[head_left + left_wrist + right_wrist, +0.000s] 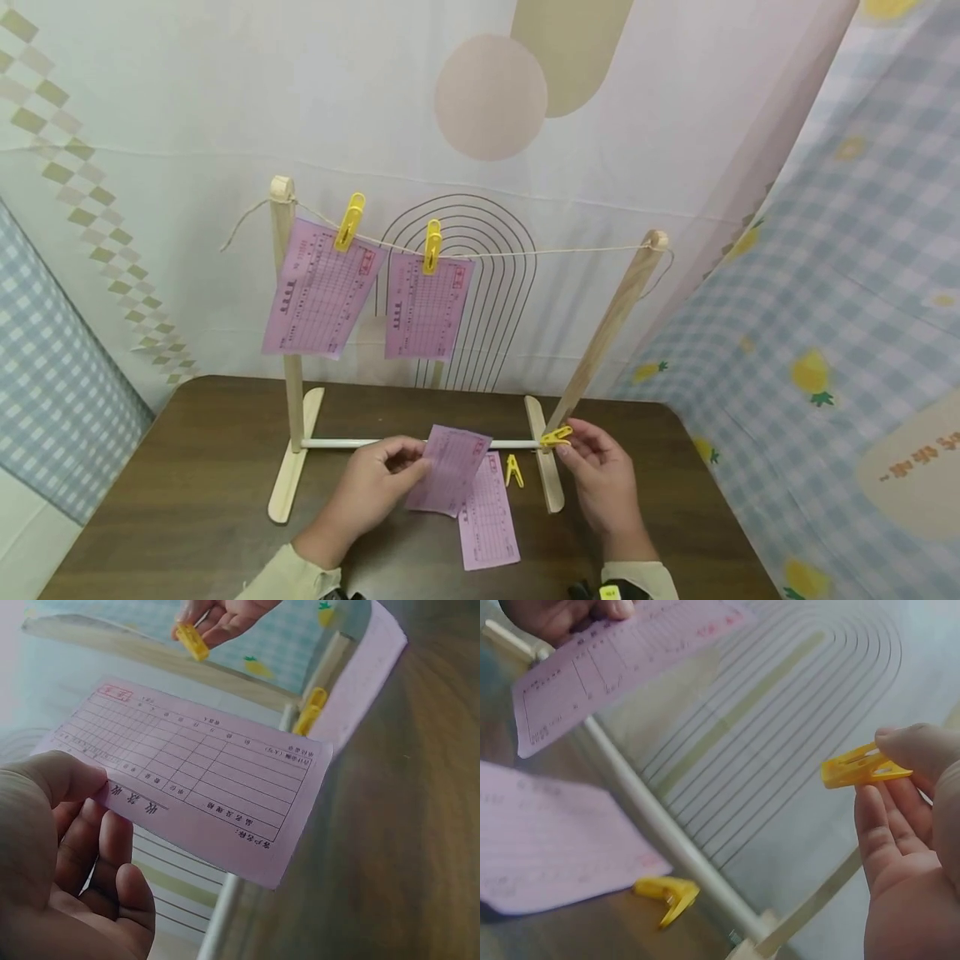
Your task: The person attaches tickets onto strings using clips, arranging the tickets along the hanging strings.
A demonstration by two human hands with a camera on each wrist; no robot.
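The left hand (378, 483) pinches a pink printed slip (450, 469) by its left edge, thumb on top. The slip is raised over the table and overlaps a second pink slip (489, 521) lying there. In the right wrist view, the right hand (911, 825) pinches a yellow clothespin (862, 766) between thumb and fingers. Another yellow clothespin (513, 471) lies on the table beside the lower slip. Two pink slips (324, 292) (429, 307) hang from the string (555, 251), each under a yellow clothespin (350, 222) (432, 247).
A wooden frame stands on the brown table (210, 467), with a left post (294, 400), a slanted right post (607, 329) and a white bottom rod (337, 443). Its feet (295, 458) reach forward. Patterned cloth (337, 83) hangs behind and at both sides.
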